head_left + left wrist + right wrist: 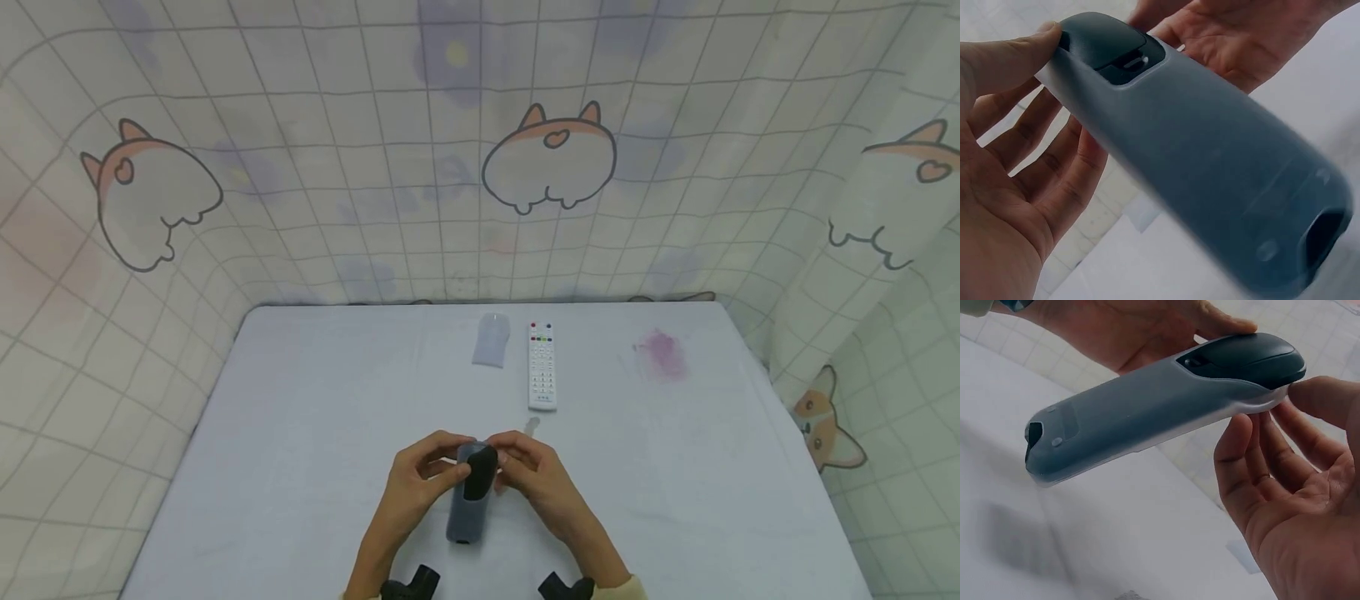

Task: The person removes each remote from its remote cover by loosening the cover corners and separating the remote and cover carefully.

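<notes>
A dark remote control (pixel 481 477) is held over the table's near part, back side up, its far end bare. A translucent cover (pixel 1210 150) wraps most of its length; a cutout shows at the near end. My left hand (pixel 423 473) grips the remote's far end from the left, thumb on the bare dark back and fingers at the side and below. On the other side, my right hand (pixel 538 479) pinches the cover's edge at the far right corner between thumb and finger. In the right wrist view that edge (pixel 1266 400) stands slightly off the remote.
A white remote control (pixel 542 367) lies farther back on the white-covered table (pixel 337 375). To its left is a translucent pouch-like cover (pixel 491 340). A small clear strip (pixel 532 426) lies just beyond my right hand. A pink stain (pixel 663 354) marks the cloth. Patterned curtains surround the table.
</notes>
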{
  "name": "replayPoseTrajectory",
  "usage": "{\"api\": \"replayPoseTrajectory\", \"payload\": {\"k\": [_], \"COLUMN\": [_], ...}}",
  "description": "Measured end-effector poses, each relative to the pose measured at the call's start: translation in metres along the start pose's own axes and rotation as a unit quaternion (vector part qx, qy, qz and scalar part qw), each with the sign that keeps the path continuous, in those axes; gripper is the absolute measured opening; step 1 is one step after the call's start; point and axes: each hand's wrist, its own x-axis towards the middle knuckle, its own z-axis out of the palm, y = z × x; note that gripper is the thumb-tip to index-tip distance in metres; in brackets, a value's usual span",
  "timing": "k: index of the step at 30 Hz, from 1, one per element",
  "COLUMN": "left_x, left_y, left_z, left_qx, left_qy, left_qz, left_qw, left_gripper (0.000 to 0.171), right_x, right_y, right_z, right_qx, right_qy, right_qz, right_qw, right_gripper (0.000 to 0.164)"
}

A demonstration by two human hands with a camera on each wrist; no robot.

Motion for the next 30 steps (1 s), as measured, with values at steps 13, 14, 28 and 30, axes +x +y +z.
{"api": "replayPoseTrajectory", "payload": {"k": [13,14,28,30], "left_x": [0.002,0.002,0.000,-0.001], "left_y": [-0.002,-0.001,-0.010,-0.014], "left_z": [0.005,0.005,0.021,0.025], "left_qx": [-0.010,-0.013,0.104,0.144], "left_qy": [0.010,0.012,0.053,0.062], "left_qz": [-0.014,-0.016,0.000,0.001], "left_qw": [0.9998,0.9997,0.9932,0.9877], "left_gripper": [0.031,0.031,0.051,0.062], "right_x": [0.000,0.000,0.000,0.000], "right_y": [-0.004,-0.004,-0.008,-0.010], "right_z": [0.000,0.000,0.010,0.011], "right_qx": [0.018,0.020,0.032,0.039], "right_qy": [-0.005,-0.002,0.097,0.113], "right_qz": [-0.031,-0.032,-0.071,-0.077], "right_qw": [0.999,0.999,0.992,0.990], "right_gripper": [0.020,0.020,0.015,0.015]}}
